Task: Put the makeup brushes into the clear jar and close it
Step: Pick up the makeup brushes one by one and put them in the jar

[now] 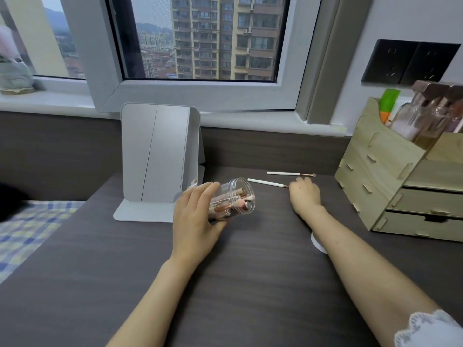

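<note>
Several brushes (pixel 231 204) inside tilted jar (pixel 235 196), left hand (pixel 198 216) apparently gripping.

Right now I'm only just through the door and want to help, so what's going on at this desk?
A person is packing makeup brushes into a clear jar. The left hand holds the jar tilted, mouth toward the right, with several brushes already inside. The right hand reaches for the nearer brush on the desk; a farther brush lies beyond it. A white round thing, possibly the lid, peeks out under the right forearm.
</note>
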Available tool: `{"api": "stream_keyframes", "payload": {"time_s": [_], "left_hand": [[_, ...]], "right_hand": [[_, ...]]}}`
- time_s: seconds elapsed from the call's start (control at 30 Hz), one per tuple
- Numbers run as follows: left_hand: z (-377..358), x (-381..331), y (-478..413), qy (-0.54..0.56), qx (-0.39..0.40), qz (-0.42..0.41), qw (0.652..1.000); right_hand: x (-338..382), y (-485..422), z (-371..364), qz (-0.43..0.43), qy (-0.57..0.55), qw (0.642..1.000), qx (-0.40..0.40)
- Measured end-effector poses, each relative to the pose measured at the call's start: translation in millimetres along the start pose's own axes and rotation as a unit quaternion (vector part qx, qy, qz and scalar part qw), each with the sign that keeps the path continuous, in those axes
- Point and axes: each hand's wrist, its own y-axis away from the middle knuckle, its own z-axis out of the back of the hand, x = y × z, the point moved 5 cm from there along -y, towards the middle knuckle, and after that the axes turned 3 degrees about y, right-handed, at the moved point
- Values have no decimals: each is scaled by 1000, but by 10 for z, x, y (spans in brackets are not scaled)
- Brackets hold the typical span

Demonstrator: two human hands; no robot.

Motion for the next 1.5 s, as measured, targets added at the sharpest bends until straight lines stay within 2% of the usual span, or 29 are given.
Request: {"api": "stream_keyframes", "payload": {"time_s": [0.13, 0.2, 0.23, 0.3, 0.37, 0.43, 0.47, 0.5, 0.57, 0.63, 0.73, 0.8, 0.97, 1.13, 1.23, 1.3, 1.37, 1.43, 1.5], "left_hand": [[-5, 3, 1, -6, 5, -3, 1000], [-3, 4, 0, -6, 3, -1, 1000], [1, 2, -1, -5, 3, 0, 1000], [11, -1, -3, -4, 0, 3, 1000], [21, -7, -3, -5, -3, 8, 1000], [38, -12, -4, -4, -8, 12, 1000], [44, -12, -5, -3, -9, 15, 1000], [47, -8, -5, -3, -10, 19, 1000], [49, -2, -1, 1, -10, 29, 1000], [48, -6, -6, 4, -9, 35, 999], [45, -23, -4, 7, -9, 38, 999], [57, -43, 6, 19, -11, 43, 999], [73, -81, 26, 72, -9, 64, 995], [74, -77, 43, 75, -1, 75, 994], [79, -66, 26, 71, -7, 90, 993], [86, -68, 13, 67, -11, 90, 994], [98, -78, 5, 63, -14, 92, 994], [101, -70, 4, 63, -14, 105, 992], [102, -51, 5, 62, -16, 117, 991]], "right_hand": [[-1, 33, 2, 15, -12, 999, -44], [-74, 92, 72, -18, -122, 988, -89], [-133, 138, 137, -43, -211, 970, -117], [-238, 273, 303, -71, -388, 905, -158], [-332, 456, 525, -76, -551, 811, -182], [-431, 661, 789, -79, -668, 712, -202], [-475, 766, 932, -72, -699, 678, -214], [-504, 878, 1097, -54, -718, 656, -228], [-493, 1117, 1428, 4, -728, 635, -259], [-378, 1327, 1694, 60, -709, 643, -284], [-59, 1464, 1795, 117, -670, 678, -278], [161, 1465, 1724, 135, -652, 697, -268], [589, 1432, 1527, 144, -642, 715, -237], [752, 1416, 1517, 194, -499, 781, -321], [745, 1383, 1509, 223, -416, 805, -361], [698, 1337, 1483, 234, -390, 815, -357], [606, 1282, 1481, 234, -403, 821, -330], [430, 1178, 1460, 213, -474, 800, -299], [155, 974, 1335, 141, -528, 782, -300]]}}
